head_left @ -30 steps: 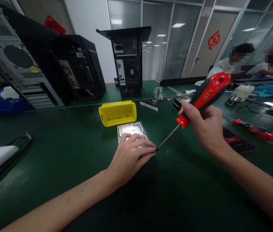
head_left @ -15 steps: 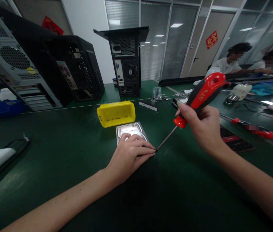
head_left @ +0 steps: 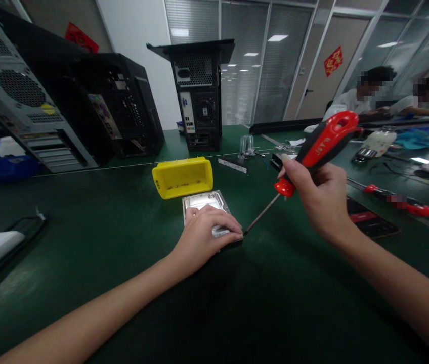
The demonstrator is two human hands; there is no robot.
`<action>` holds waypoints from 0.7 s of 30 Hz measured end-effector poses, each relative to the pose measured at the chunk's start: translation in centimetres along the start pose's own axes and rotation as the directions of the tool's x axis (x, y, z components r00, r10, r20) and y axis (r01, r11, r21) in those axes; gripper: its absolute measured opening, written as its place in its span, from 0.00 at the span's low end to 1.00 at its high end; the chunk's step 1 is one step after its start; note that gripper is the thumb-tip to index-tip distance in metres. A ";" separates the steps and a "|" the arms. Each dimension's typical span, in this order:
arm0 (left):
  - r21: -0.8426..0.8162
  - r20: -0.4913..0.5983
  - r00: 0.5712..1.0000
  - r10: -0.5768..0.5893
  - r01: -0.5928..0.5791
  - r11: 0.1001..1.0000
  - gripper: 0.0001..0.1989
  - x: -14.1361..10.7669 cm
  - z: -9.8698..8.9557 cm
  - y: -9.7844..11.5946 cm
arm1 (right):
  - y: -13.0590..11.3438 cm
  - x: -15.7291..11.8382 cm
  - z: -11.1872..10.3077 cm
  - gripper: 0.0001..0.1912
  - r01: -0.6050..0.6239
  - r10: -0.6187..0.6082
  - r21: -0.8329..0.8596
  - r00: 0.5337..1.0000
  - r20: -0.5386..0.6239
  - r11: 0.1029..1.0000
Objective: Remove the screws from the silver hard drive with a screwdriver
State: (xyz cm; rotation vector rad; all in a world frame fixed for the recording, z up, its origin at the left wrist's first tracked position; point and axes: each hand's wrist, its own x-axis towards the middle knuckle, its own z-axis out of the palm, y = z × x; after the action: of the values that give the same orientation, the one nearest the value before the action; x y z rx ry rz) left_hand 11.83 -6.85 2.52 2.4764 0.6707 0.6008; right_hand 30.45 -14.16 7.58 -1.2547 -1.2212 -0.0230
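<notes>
R hand [head_left: 326, 199] has a firm grasp on the red/black handle of the screwdriver [head_left: 328, 144], thumb along its near end. Shaft slants down-left; tip [head_left: 245, 233] is at the R near corner of the hard drive [head_left: 216, 200], right by the L fingertips. L hand [head_left: 203, 235] is curved palm-down over the drive, fingertips bunched at that corner; can't tell if they pinch anything small. Drive lies flat mid-table, well in from the far edge of the table [head_left: 245, 303].

To do it well, I'd say: line shaft up w/ whatever the tip bears on, press steady, turn w/ wrist, L hand holding drive firm. Main hazard: a slip, as fingertips sit so close to the tip; they also hide the contact pt.

Just beyond drive, twd far edge: yellow bin [head_left: 183, 192] w/ small bits inside, prob. screws. Black strip [head_left: 231, 165] & clear cups [head_left: 247, 145] farther, R of bin. PC tower [head_left: 203, 98] at far edge; more cases [head_left: 28, 96] twd far L corner. R side: 2nd screwdriver [head_left: 408, 202] & dark flat panel [head_left: 370, 217], near R forearm, could crowd a wide elbow swing. Co-workers [head_left: 368, 96] off past far R.
</notes>
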 end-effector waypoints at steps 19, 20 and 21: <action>0.141 -0.111 0.965 0.237 -0.221 0.965 0.08 -1.4 0.3 -0.7 | 0.0 -0.3 0.3 0.18 -0.004 0.004 -0.009 1.000 0.010 1.000; 0.143 -0.111 0.965 0.236 -0.220 0.965 0.08 -1.4 0.3 -0.7 | 0.1 -0.4 0.3 0.18 -0.003 0.003 -0.012 1.000 0.014 1.000; 0.144 -0.110 0.965 0.236 -0.219 0.965 0.08 -1.5 0.3 -0.7 | 0.1 -0.4 0.3 0.18 -0.003 0.003 -0.014 1.000 0.018 1.000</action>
State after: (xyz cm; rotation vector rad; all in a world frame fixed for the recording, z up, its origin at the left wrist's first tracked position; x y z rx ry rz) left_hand 10.59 -7.22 1.46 2.6784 0.4873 0.8305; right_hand 30.15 -14.15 7.21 -1.2715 -1.2371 -0.0184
